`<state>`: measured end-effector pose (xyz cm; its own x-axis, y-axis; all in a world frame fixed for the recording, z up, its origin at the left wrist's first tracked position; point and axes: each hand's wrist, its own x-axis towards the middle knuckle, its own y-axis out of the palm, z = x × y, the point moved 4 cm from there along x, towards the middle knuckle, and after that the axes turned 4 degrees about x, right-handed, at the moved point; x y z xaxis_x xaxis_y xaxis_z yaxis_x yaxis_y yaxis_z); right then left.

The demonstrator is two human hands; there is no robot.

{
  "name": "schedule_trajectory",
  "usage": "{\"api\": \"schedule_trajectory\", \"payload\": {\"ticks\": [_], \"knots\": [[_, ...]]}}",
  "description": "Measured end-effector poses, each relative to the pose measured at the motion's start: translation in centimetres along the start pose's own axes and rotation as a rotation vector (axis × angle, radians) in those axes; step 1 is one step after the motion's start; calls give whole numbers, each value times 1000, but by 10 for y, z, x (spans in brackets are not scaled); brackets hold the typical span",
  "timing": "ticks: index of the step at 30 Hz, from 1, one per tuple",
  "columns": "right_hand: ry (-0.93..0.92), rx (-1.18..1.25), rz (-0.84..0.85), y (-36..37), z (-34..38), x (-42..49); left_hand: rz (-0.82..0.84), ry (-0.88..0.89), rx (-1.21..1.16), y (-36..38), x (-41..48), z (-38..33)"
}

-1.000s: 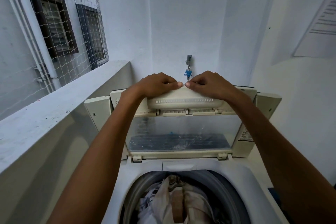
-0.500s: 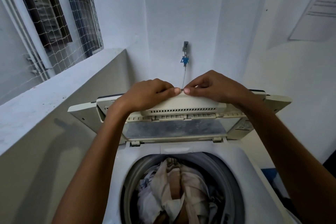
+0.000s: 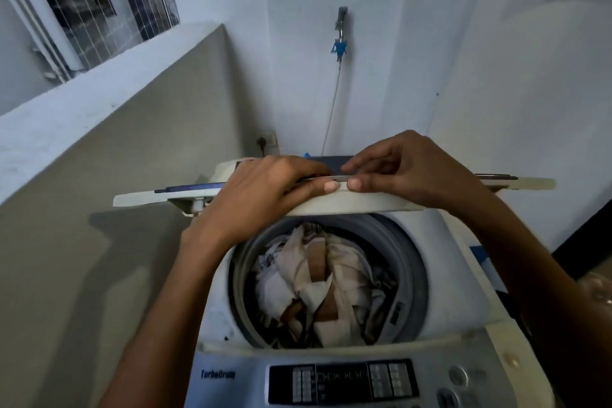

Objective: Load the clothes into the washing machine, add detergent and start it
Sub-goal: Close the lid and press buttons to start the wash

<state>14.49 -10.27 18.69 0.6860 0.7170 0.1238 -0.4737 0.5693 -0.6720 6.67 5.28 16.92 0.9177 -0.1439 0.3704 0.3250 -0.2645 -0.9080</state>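
A white top-loading washing machine [image 3: 463,278] stands in front of me with its drum full of white, beige and brown clothes [image 3: 324,281]. Its folding lid [image 3: 374,201] hangs almost level above the back of the drum opening. My left hand [image 3: 265,195] and my right hand [image 3: 407,172] grip the lid's front edge side by side, fingers curled over the top, thumbs on the near face, thumb tips almost touching. The control panel [image 3: 344,381] with buttons and a display lies at the near edge.
A grey low wall [image 3: 116,175] with a ledge runs close along the machine's left side. A tap with a blue fitting [image 3: 339,46] and thin hose is on the back wall. White walls close the right side. A wall socket [image 3: 266,142] sits behind the machine.
Both hands have pulled the lid down and toward me, from nearly upright to almost level over the drum. The view has tilted down, so the control panel now shows.
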Motion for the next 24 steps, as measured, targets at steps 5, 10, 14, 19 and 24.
{"api": "schedule_trajectory", "payload": {"ticks": [5,10,14,19,24], "knots": [[54,-18,-33,26,-17,-32,51,26,-96,25,-30,-9],[106,-35,-51,56,-39,-59,146,5,-169,56,-58,-17],[188,-157,26,86,-57,-78,250,-64,-195,86,-80,-21],[275,-214,78,125,-83,-99,345,-140,-217,128,-108,-25],[272,-221,40,138,-95,-106,335,-220,-292,146,-121,-22]]}}
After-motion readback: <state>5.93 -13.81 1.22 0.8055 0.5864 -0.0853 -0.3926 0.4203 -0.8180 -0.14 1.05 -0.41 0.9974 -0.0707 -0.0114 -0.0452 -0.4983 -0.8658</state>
